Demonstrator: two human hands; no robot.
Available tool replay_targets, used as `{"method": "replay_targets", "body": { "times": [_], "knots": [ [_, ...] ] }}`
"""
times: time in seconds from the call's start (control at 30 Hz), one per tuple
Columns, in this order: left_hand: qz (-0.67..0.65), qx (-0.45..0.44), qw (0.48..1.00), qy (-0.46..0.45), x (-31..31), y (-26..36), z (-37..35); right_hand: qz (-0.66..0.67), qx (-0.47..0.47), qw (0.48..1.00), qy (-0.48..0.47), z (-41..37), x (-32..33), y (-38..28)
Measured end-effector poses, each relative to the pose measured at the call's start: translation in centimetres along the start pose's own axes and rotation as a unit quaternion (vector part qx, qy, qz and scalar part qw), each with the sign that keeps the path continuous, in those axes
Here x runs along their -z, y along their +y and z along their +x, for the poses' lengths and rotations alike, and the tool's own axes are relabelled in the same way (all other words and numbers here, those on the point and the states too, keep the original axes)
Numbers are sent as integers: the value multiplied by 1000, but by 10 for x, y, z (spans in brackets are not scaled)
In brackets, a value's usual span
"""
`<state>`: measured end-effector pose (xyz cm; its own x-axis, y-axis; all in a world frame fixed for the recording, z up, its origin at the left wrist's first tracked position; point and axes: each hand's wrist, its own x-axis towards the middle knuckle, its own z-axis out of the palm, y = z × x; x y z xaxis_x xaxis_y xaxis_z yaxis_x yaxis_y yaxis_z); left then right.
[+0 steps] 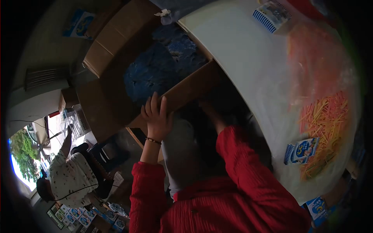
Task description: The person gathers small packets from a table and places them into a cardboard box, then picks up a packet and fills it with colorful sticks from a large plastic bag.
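My left hand (156, 118) rests on the near edge of an open cardboard box (190, 85), fingers spread over the rim. Inside the box lies a heap of dark blue packets (155, 70), too dim to make out singly. Lower and to the right, my right hand (206, 106) reaches into the shadow beside the box's outer wall, under the table edge. Its fingers are too dark to read, and whatever it touches is hidden.
A white table (248, 70) on the right bears pink and yellow sticks (324, 124), a blue-and-white packet (303, 150) and a striped pack (272, 16). At the left, another person (74, 178) sits in a patterned shirt. Small packs lie at lower left.
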<state>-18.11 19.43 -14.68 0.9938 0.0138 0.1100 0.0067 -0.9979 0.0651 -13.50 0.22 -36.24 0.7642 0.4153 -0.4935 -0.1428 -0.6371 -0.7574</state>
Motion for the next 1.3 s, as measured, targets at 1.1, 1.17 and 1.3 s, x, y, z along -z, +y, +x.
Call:
{"method": "replay_targets", "body": {
  "times": [1.1, 1.17, 1.3],
  "knots": [
    [-293, -320, 897, -84, -46, -50, -78, 247, -72, 955, 144, 184, -154, 17],
    [-322, -298, 891, -116, -42, -51, -74, 256, -83, 949, 166, 178, -149, 26],
    [-387, -212, 861, -252, -36, -50, -61, 278, -107, 931, 211, 160, -141, 43]
  ]
}}
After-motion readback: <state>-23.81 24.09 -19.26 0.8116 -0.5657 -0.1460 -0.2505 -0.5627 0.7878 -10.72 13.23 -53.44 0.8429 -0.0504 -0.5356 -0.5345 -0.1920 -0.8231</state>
